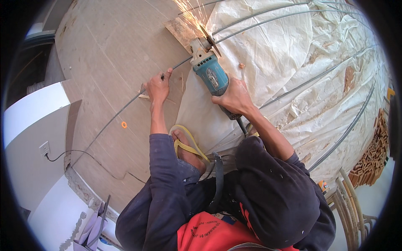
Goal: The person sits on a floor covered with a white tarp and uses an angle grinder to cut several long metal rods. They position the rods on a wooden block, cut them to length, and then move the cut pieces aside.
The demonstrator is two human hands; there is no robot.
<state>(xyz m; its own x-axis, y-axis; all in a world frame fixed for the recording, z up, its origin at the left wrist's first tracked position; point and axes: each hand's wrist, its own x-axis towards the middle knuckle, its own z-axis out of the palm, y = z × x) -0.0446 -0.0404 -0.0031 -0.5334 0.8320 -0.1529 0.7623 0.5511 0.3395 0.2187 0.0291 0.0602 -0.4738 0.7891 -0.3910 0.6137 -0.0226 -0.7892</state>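
Observation:
My right hand [234,98] is wrapped round the body of a teal angle grinder [212,75]. Its cutting disc [212,44] meets a long thin steel bar [180,63], and a spray of sparks [189,14] flies up and away from there. To the left, my left hand [158,87] grips the same bar, fingers closed round it. Beneath the grinder's head lies a flat wooden board [178,33]. The exact spot where disc and bar touch is partly hidden by the grinder's head and guard.
White plastic sheeting [268,54] covers the floor on the right, with several more bars [347,131] across it. A cable [96,155] runs from a wall socket [45,148] toward me. My sandalled foot [186,146] is below the grinder. Stacked bricks [370,154] stand far right.

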